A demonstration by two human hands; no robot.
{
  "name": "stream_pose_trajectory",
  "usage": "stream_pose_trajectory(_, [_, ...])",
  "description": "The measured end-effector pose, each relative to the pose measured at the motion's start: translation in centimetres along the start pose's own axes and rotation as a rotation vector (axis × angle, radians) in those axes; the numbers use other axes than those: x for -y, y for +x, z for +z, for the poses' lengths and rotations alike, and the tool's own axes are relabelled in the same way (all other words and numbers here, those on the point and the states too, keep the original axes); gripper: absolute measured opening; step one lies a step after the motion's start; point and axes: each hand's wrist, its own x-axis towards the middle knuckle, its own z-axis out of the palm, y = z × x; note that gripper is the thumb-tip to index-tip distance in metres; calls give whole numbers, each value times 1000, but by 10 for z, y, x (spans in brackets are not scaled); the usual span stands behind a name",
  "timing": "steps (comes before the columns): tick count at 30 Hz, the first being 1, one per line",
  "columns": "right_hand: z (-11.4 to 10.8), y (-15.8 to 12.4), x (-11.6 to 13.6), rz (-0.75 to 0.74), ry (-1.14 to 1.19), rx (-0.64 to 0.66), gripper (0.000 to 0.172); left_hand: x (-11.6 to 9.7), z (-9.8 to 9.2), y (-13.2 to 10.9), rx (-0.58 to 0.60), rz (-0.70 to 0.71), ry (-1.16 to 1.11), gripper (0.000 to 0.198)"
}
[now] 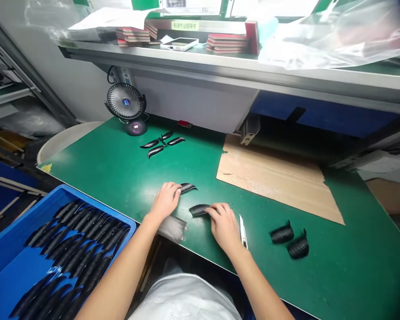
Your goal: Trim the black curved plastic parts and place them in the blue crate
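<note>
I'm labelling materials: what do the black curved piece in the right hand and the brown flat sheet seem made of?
Black curved piece: possibly plastic or carbon fibre, slightly glossy, judging by its highlights. Brown flat sheet: probably cardboard, matte, with crease lines and notched edges.

left hand [166, 200]: black piece [189, 188] | right hand [224, 226]: second black piece [198, 210] | knife [243, 232] nearby

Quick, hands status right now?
Left hand: closed on the near end of a curved black piece.
Right hand: closed, pinching another curved black piece by its end.
</note>
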Motion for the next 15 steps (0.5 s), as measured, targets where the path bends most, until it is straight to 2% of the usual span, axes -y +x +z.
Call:
stream_pose_trajectory(2, [9, -7, 2, 3, -2, -25, 41, -11, 9, 4, 58, 36, 24, 28])
stream_pose_trajectory(5, [20, -19, 6, 20, 17, -73, 48, -28, 19, -5, 124, 85, 60, 30])
stream_pose_trajectory(7, [21, -32, 6, 48, 33, -123, 50, -39, 22, -16, 157, 119, 71, 30])
stream_pose_trajectory(9, [13, -53, -3, 120, 37, -200, 44, -48, 21, -25, 182, 154, 62, 33])
stream_pose_trajectory(12, [-13, -94, -33, 361, -24, -366, 33, -55, 18, -34, 175, 191, 69, 36])
stream_pose_trajectory(15, [-44, -130, -70, 689, -147, -495, 37, -56, 20, -34, 186, 227, 145, 38])
